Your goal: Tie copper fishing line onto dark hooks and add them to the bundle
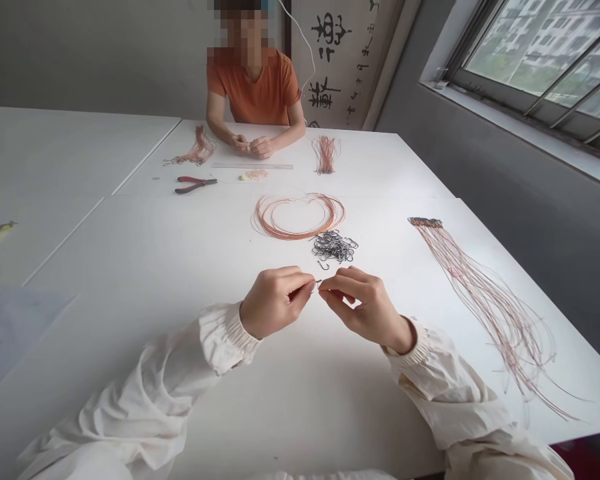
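Note:
My left hand (279, 300) is closed in a pinch on a small dark fish hook (319, 281), mostly hidden by the fingertips. Opposite it, my right hand (363, 300) is also pinched, its thumb and fingertips at the hook's protruding end. Whether it grips the hook itself or a thin line is too small to make out. Just beyond my hands lies a heap of dark fish hooks (334, 247), one hook apart at its near edge. Behind the heap rests a loose coil of orange fishing line (300, 235).
On the right lies a bundle of hooks tied to lines (455, 257). Across the white table (145, 267), a person in an orange shirt (255, 93) works with both hands. Near them are red-handled pliers (195, 184), a clear ruler (253, 166) and two more line bundles (325, 155).

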### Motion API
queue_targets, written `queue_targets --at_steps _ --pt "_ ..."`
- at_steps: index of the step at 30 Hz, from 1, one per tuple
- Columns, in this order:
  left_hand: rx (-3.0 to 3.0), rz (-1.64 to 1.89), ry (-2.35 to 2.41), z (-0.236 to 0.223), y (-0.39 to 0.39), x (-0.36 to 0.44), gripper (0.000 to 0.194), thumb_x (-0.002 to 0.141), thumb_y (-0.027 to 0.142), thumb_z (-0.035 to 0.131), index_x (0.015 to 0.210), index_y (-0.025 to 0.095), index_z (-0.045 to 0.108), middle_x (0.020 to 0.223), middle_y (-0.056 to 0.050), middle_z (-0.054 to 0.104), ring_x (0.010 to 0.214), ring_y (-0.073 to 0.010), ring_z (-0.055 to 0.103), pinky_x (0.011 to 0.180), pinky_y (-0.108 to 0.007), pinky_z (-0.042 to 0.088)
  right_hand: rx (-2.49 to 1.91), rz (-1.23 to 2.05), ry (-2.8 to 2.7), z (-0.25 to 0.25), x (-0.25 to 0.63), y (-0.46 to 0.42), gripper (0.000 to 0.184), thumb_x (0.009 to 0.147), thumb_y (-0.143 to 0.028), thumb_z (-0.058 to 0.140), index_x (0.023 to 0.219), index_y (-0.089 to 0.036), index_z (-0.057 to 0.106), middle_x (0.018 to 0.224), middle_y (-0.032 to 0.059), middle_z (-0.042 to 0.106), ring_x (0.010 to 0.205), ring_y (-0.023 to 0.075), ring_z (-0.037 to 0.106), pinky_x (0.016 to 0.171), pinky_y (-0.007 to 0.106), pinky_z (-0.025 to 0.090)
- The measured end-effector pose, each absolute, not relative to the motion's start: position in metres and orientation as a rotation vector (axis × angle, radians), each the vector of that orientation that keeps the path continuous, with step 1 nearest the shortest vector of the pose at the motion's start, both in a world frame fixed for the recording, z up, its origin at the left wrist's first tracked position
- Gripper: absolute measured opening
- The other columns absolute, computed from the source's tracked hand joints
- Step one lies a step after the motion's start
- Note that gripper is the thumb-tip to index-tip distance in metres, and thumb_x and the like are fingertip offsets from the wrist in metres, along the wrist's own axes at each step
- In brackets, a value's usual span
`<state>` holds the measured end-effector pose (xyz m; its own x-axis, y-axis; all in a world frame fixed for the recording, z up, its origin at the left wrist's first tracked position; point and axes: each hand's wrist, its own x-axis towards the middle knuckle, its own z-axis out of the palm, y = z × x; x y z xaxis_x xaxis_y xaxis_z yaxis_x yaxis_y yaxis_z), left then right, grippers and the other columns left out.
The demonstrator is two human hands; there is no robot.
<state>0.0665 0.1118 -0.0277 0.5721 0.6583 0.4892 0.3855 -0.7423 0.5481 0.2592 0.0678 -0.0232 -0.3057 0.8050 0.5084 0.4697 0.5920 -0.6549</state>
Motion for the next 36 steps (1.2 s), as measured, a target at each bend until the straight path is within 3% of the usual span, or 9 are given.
queue_targets --at_steps 9,16,20,23,27,31,36 --pt "2.348 0.933 0.678 -0.027 0.097 0.068 0.026 0.091 0.013 0.05 0.067 0.017 0.061 0.056 0.001 0.05 0.049 -0.0094 0.042 0.049 -0.023 0.036 -1.09 1.092 -1.697 -0.02 0.267 0.081 0.01 0.086 -0.021 0.063 0.078 -0.015 0.067 0.07 0.0021 0.064 0.057 0.0103 0.044 0.053 0.025 0.036" --pt "2.261 1.049 0.696 -0.018 0.095 0.064 0.019 0.09 0.013 0.055 0.076 0.017 0.068 0.059 0.0 0.055 0.05 -0.0093 0.044 0.051 -0.023 0.039 -0.918 1.59 -1.415 -0.034 0.271 0.091 0.015 0.085 -0.028 0.068 0.08 -0.014 0.063 0.063 -0.0026 0.051 0.055 0.0081 0.04 0.051 0.023 0.029" --pt "2.261 1.114 0.803 -0.016 0.104 0.063 0.017 0.089 0.015 0.058 0.076 0.017 0.069 0.06 0.0 0.056 0.052 -0.0092 0.045 0.053 -0.024 0.039 -0.956 1.403 -1.486 -0.037 0.265 0.086 0.015 0.087 -0.03 0.065 0.081 -0.017 0.062 0.062 -0.0025 0.051 0.056 0.0098 0.045 0.052 0.024 0.034" --pt "2.302 1.124 0.874 -0.019 0.111 0.065 0.02 0.09 0.015 0.057 0.072 0.016 0.068 0.059 0.001 0.055 0.051 -0.0092 0.044 0.052 -0.024 0.038 -1.066 0.908 -1.731 -0.036 0.26 0.078 0.011 0.091 -0.024 0.058 0.084 -0.018 0.065 0.07 0.002 0.059 0.061 0.0123 0.048 0.06 0.027 0.04" --pt "2.39 1.028 0.883 -0.025 0.113 0.069 0.024 0.091 0.015 0.053 0.07 0.016 0.065 0.057 0.001 0.05 0.051 -0.0095 0.04 0.051 -0.024 0.035 -1.067 0.412 -1.973 -0.034 0.259 0.07 0.016 0.092 -0.014 0.052 0.089 -0.019 0.067 0.069 0.0021 0.058 0.061 0.0132 0.046 0.067 0.031 0.041" --pt "2.403 0.971 0.827 -0.031 0.108 0.07 0.027 0.091 0.014 0.051 0.066 0.016 0.062 0.055 0.002 0.046 0.05 -0.0093 0.036 0.049 -0.024 0.033 -1.071 0.512 -1.945 -0.027 0.26 0.071 0.013 0.09 -0.014 0.055 0.088 -0.019 0.067 0.069 0.0019 0.059 0.06 0.013 0.045 0.064 0.029 0.042" --pt "2.32 0.931 0.745 -0.031 0.098 0.07 0.027 0.09 0.014 0.052 0.064 0.015 0.061 0.057 0.001 0.05 0.05 -0.009 0.04 0.05 -0.023 0.036 -1.095 1.006 -1.75 -0.022 0.266 0.081 0.009 0.086 -0.02 0.062 0.079 -0.016 0.068 0.069 0.0019 0.062 0.06 0.0119 0.047 0.057 0.026 0.039"
